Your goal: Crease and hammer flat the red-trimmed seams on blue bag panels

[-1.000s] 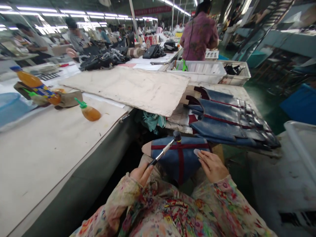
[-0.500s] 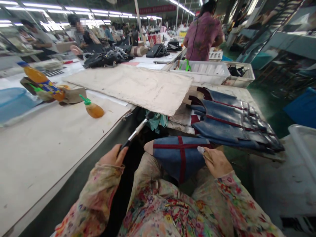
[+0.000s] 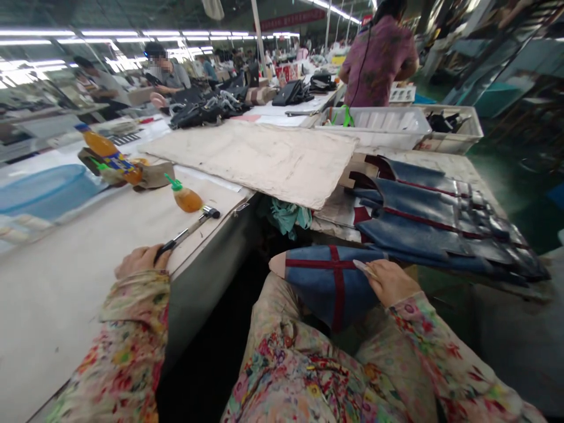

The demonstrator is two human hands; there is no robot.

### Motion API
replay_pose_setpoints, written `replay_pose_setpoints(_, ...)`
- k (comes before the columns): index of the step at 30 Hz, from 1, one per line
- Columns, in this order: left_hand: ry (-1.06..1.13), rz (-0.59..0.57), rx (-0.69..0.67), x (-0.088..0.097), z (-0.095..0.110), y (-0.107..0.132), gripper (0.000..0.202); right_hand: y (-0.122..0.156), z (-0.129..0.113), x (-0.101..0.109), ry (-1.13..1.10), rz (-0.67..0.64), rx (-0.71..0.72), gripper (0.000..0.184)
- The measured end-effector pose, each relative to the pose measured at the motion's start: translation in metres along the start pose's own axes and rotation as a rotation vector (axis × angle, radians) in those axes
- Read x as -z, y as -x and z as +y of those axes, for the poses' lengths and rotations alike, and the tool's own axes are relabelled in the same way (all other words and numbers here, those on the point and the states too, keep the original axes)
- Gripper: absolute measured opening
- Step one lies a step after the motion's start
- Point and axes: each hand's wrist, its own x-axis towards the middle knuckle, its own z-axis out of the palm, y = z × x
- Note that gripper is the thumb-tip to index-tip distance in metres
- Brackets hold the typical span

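My left hand (image 3: pixel 140 262) is closed round the black handle of a small metal hammer (image 3: pixel 190 227), whose head rests on the beige worktable (image 3: pixel 88 258) near a small orange bottle with a green cap (image 3: pixel 185 197). My right hand (image 3: pixel 388 282) rests on a blue denim piece with dark red crossed straps (image 3: pixel 328 277) that lies on my lap; its fingers pinch the piece's right edge. A row of similar blue and red pieces (image 3: pixel 423 217) lies overlapped on the table ahead of my right hand.
A large beige cloth sheet (image 3: pixel 259 158) covers the table ahead. A blue basin (image 3: pixel 44 191) and a big orange drink bottle (image 3: pixel 108 150) stand at left. White trays (image 3: pixel 379 126) sit beyond. A person in a purple shirt (image 3: pixel 379 56) stands at the back; others sit at far left.
My left hand has swung the hammer away from the denim piece to the left and lowered it onto the worktable. My right hand has stayed on the piece.
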Motion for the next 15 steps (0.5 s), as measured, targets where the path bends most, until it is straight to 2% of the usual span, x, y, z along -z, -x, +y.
replay_pose_setpoints(3, 0.078, 0.083, 0.033, 0.0, -0.011, 0.013, 0.053, 0.012, 0.003, -0.001, -0.039, 0.102, -0.002, 0.03)
replay_pose_setpoints(5, 0.116, 0.135, 0.072, 0.0, -0.02, 0.027, 0.051, 0.024, 0.014, -0.002, -0.083, 0.122, -0.016, 0.032)
replay_pose_setpoints(7, 0.181, 0.223, 0.049, -0.002, -0.02, 0.04, 0.049, 0.034, 0.027, -0.001, -0.14, 0.101, -0.102, 0.036)
replay_pose_setpoints(8, 0.239, 0.264, 0.004, -0.005, -0.015, 0.047, 0.047, 0.037, 0.032, 0.0, -0.173, 0.083, -0.185, 0.039)
replay_pose_setpoints(10, 0.425, 0.276, -0.119, -0.013, 0.013, 0.06, 0.044, 0.037, 0.038, 0.004, -0.243, 0.026, -0.374, 0.043)
replay_pose_setpoints(11, 0.542, 0.229, -0.168, -0.019, 0.035, 0.066, 0.043, 0.033, 0.037, 0.007, -0.277, -0.013, -0.453, 0.044)
replay_pose_setpoints(15, 0.943, -0.142, -0.22, -0.041, 0.146, 0.083, 0.043, 0.006, 0.022, 0.032, -0.419, -0.11, -0.652, 0.043)
